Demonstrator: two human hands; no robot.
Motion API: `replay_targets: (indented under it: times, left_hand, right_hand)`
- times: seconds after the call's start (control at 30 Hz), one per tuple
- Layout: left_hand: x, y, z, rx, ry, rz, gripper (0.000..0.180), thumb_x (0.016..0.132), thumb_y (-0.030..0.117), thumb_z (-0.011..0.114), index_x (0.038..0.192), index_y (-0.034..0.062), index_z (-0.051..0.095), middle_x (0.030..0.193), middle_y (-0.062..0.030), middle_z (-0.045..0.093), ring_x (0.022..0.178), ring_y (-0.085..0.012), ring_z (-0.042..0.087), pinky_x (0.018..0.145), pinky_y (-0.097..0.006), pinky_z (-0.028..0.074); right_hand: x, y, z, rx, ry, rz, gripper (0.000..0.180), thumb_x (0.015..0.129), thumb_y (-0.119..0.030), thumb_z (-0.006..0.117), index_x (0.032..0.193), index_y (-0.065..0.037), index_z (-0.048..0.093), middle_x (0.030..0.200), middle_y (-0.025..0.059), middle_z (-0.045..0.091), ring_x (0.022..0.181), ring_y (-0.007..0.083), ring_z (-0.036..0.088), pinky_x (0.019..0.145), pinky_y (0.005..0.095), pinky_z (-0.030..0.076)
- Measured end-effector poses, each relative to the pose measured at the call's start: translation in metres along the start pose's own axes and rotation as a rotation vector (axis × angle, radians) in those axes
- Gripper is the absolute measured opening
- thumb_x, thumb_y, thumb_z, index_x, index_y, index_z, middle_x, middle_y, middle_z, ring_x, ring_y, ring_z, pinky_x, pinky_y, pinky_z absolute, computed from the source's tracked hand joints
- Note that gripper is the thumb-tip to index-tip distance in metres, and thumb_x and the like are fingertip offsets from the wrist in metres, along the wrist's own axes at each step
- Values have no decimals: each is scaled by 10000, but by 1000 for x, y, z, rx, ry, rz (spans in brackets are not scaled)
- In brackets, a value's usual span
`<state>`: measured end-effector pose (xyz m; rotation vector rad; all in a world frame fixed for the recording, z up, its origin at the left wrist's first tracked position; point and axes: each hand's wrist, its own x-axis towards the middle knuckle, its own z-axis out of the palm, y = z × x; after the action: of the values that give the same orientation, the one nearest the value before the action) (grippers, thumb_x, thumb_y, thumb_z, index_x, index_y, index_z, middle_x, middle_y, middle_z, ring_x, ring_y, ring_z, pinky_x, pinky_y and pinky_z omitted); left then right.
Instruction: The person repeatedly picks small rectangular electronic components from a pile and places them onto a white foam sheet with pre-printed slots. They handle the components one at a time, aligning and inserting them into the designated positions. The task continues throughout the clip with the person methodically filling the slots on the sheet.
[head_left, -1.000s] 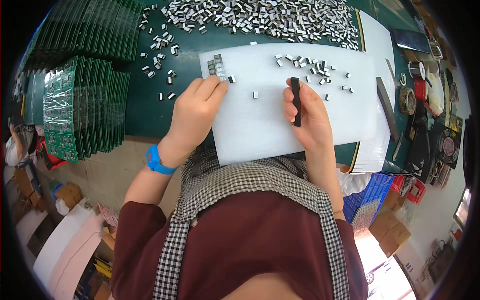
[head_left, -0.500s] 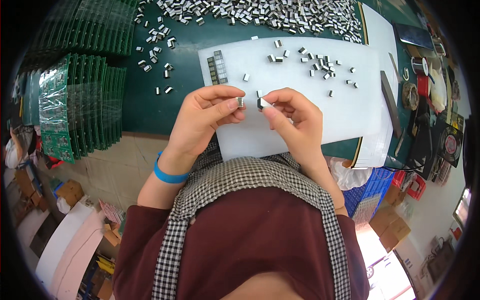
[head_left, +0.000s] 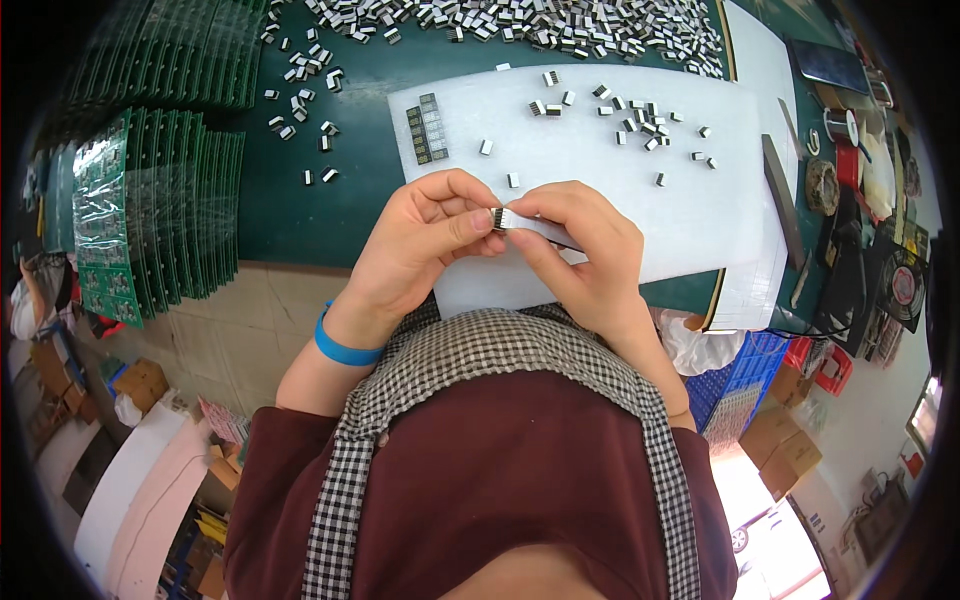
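Both my hands meet over the near part of a white foam sheet [head_left: 600, 240]. My left hand [head_left: 425, 225] pinches a small black-and-white digit display module [head_left: 499, 219] with metal pins between thumb and forefinger. From the right, the thumb and forefinger of my right hand [head_left: 590, 240] close on the same spot, at the module's right side. Whether a second module sits between the right fingertips is hard to make out. Just beyond the fingers lies a loose module [head_left: 513, 180]. Several modules stand side by side in a block [head_left: 428, 130] on the sheet's far left.
More loose modules [head_left: 650, 125] are scattered on the sheet's far right. A large heap of them [head_left: 560, 25] covers the back of the green table [head_left: 300, 220]. Stacked green circuit boards [head_left: 150, 220] stand at the left. A grey metal bar [head_left: 782, 195] and a solder spool [head_left: 840, 125] lie at the right.
My hands have come together; the gap between their fingertips has closed. The black-topped module that showed in my right fingers no longer shows apart from the left hand's one.
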<state>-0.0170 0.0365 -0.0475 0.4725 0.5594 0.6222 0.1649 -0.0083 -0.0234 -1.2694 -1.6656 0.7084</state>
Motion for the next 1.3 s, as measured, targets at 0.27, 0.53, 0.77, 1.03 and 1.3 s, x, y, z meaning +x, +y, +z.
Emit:
replay_targets:
  times: [0.27,0.53,0.77,1.03,1.3]
  left_hand:
    - [0,-2,3,-34,2,-8,93,866,45,613,943,6,578,867,-76,652,766,-149,650,712,-256,535]
    - [-2,-2,6,230,120,102,89,850,18,622,931,-15,602,859,-99,659,766,-143,653,715,-250,535]
    - [-21,10,21,652,304,90,155,826,-47,574,971,-74,623,906,-121,672,766,-132,656,734,-253,534]
    - [3,29,-5,1827,485,733,287,709,-9,639,995,12,649,984,-108,580,852,-228,583,702,-290,493]
    - [15,29,-5,2285,145,646,175,715,-5,655,888,7,634,911,-110,589,782,-230,590,649,-297,491]
  right_hand:
    - [-1,4,-2,35,-18,-8,216,730,-25,692,935,-40,628,842,93,645,694,209,639,566,277,510]
    - [-2,7,-3,-199,-53,-119,217,717,-58,699,919,-62,623,839,56,650,662,187,636,513,263,489]
    - [-5,1,7,-290,-142,-177,184,735,-79,691,905,-56,623,834,52,644,636,166,624,525,247,479]
    - [-7,9,7,446,-7,574,173,822,-87,672,957,17,648,872,71,648,710,94,600,597,213,480]
    - [-6,17,3,574,10,651,185,839,-75,651,985,36,630,908,61,640,730,99,593,645,222,483]
